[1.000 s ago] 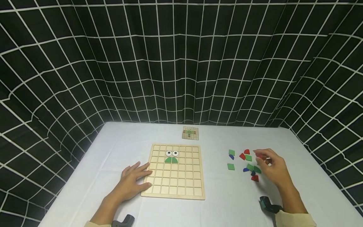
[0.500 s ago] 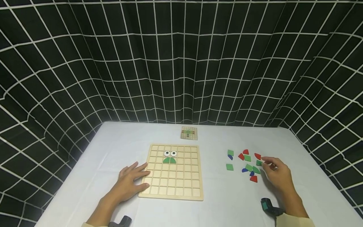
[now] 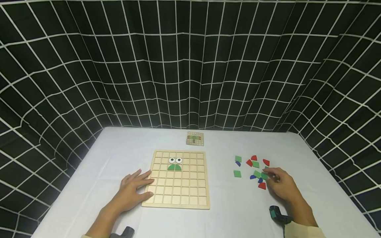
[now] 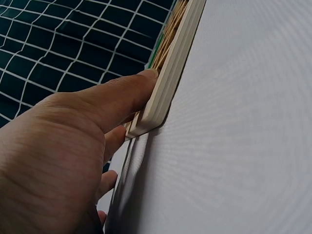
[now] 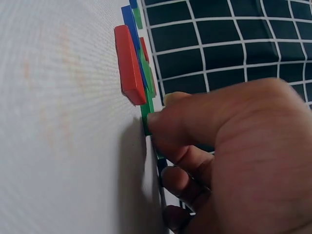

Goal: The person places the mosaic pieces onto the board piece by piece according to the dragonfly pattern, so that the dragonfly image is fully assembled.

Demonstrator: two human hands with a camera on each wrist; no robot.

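Observation:
In the head view a square wooden grid board (image 3: 184,207) lies on the white table. It bears two round eye pieces (image 3: 175,160) and, below them, two green quarter-circle pieces (image 3: 174,167). My left hand (image 3: 131,191) rests at the board's left edge, fingers spread, thumb on the rim near the front corner in the left wrist view. Among the loose pieces on the right, my right hand (image 3: 282,183) has its thumb and index finger pinched at a green quarter-circle piece (image 5: 147,119). A red piece (image 5: 129,66) sits close beside the thumb in the right wrist view.
Loose green squares (image 3: 237,174), red pieces (image 3: 262,186) and blue pieces (image 3: 253,177) are scattered between board and right hand. A small picture card (image 3: 195,138) lies behind the board. Black curtains with white grid lines (image 3: 190,66) surround the table.
My right hand first set down a red piece and drew back, then moved in over the green quarter-circle piece. The left hand stays at the board; the head view shifted slightly.

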